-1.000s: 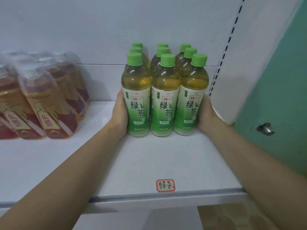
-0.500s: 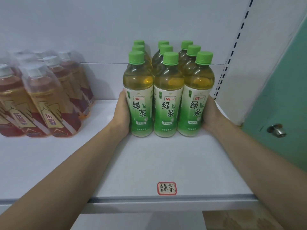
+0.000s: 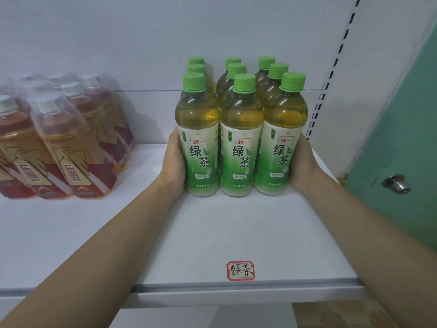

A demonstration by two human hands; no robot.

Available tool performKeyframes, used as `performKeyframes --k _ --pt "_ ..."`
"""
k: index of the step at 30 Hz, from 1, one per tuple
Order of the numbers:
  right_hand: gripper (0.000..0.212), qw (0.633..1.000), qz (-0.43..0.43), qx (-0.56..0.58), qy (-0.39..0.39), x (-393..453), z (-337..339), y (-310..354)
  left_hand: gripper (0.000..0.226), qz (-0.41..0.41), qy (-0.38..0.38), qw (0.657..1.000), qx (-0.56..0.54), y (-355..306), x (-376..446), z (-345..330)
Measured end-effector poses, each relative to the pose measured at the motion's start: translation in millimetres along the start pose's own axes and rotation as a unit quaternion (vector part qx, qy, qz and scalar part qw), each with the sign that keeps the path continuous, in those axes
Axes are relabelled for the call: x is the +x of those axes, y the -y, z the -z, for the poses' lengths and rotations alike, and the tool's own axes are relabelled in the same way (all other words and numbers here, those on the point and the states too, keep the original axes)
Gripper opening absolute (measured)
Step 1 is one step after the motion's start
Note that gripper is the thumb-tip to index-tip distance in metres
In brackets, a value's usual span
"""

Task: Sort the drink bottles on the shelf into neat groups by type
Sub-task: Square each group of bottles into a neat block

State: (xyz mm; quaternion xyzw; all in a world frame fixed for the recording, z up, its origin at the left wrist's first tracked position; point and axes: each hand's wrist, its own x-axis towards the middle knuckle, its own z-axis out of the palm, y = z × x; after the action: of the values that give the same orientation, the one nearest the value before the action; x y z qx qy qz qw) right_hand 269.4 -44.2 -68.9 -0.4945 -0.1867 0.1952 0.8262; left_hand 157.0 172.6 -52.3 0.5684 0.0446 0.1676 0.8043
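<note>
One white metal shelf (image 3: 212, 233) spans the view, with a white back panel behind it and a slotted upright (image 3: 331, 74) at the far right. A green door with a round metal knob (image 3: 397, 184) stands to the right of the shelf. Nine clear plastic green-tea bottles with green caps and green-and-white labels (image 3: 241, 138) stand upright on the shelf in a tight block of three rows, right of centre and toward the far side. To the left, well apart from them, a shrink-wrapped pack of amber drink bottles with white caps and red-and-gold labels (image 3: 61, 143) leans at a tilt. The left hand (image 3: 173, 162) lies flat against the left side of the block, and the right hand (image 3: 303, 165) cups the right side, palm on the nearest right bottle; the fingers of both are hidden behind the bottles, so the grip cannot be told beyond that pressing. Near the front edge sits a small red-bordered handwritten sticker (image 3: 240, 271).
</note>
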Motion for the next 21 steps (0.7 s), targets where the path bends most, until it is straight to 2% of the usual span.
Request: performKeyframes --k 9,21 --pt "0.053 1.000 -0.002 -0.007 0.027 -4.4 1.4 2.0 0.063 -0.001 -0.021 1.000 0.021 2.4 -0.3 -1.9" --pt "0.056 0.999 0.001 0.003 0.051 -9.1 -5.5 3.0 0.058 0.003 0.029 0.999 0.027 2.6 1.4 3.4"
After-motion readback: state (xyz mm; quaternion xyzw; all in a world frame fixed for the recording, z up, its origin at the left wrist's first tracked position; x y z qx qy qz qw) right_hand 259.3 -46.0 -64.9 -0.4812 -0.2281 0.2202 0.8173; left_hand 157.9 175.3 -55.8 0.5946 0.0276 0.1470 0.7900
